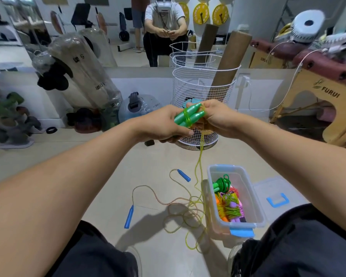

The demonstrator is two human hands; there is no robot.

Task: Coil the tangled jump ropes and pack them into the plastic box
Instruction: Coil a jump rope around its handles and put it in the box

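Green handles (188,116) are gripped side by side in the left hand (164,124) while yellow-green cord (200,156) is pinched by the right hand (216,118) mid-coiling; the slack trailing floorward beside the plastic box (254,196) must seemingly be wound next.

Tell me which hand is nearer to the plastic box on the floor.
Right. The right hand is raised almost directly above the plastic box; the left hand holds the green handles farther to its left.
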